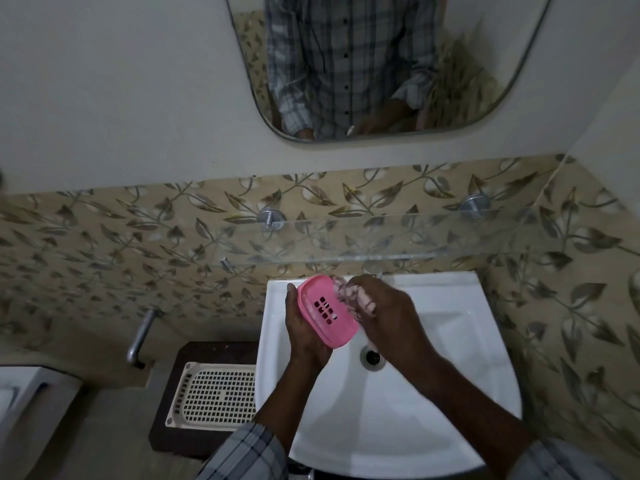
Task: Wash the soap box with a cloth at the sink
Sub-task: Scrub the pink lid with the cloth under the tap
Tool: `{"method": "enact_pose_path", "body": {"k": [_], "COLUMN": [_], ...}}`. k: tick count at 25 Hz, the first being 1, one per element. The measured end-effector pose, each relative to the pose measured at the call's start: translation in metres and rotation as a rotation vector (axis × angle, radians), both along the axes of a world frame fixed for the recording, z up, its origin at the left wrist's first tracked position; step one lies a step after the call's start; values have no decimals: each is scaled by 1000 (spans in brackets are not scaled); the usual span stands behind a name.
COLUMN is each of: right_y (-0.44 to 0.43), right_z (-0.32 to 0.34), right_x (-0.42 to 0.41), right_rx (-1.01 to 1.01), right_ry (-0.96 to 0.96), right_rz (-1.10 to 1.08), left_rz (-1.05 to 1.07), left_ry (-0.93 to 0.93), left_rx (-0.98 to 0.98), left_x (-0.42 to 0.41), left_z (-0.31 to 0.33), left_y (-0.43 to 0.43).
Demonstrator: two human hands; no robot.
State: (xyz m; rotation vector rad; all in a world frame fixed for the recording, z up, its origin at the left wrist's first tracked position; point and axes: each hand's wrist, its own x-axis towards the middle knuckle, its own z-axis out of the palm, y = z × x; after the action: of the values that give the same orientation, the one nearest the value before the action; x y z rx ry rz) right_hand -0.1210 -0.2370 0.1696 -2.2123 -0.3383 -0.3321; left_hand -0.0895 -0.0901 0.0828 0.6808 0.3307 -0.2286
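A pink plastic soap box (pixel 322 311) with drain slots in its base is held tilted over the white sink (pixel 450 393). My left hand (pixel 304 332) grips it from underneath and from the left. My right hand (pixel 388 318) is closed on a patterned pinkish cloth (pixel 353 297), and the cloth presses against the box's upper right edge. The tap behind my hands is mostly hidden. The sink's drain hole (pixel 372 356) shows just below my right hand.
A glass shelf (pixel 415 237) on metal pegs juts out from the tiled wall above the sink. A mirror (pixel 363 64) hangs higher up. Left of the sink a cream perforated tray (pixel 214 396) lies on a dark stand. A metal handle (pixel 142 336) sticks from the wall.
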Motion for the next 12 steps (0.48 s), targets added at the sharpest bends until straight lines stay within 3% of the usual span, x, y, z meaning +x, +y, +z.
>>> {"method": "enact_pose_path", "body": {"k": [2,3,4,7,9,12], "right_y": [11,15,19,29,28,16], "right_z": [-18,-28,-36,-36,-35,-35], "right_x": [-18,-25,-27,-22,-17,-13], "right_rx": [-416,-496,-515,-149,-151,-459], "right_ry": [-283,-284,-213,262,224,-62], "right_rz": [96,124,101,-11,80,241], "left_rz": [-16,-8,8,91,99,55], "left_ry": [2,4,1,13,26,26], "left_rx": [9,35,57,43,40,75], "left_x": [4,6,5,-3,-3,-3], "left_z": [6,6,5,-1,0,10], "left_y": [-4,-6,-7,-11,-6,-1]}}
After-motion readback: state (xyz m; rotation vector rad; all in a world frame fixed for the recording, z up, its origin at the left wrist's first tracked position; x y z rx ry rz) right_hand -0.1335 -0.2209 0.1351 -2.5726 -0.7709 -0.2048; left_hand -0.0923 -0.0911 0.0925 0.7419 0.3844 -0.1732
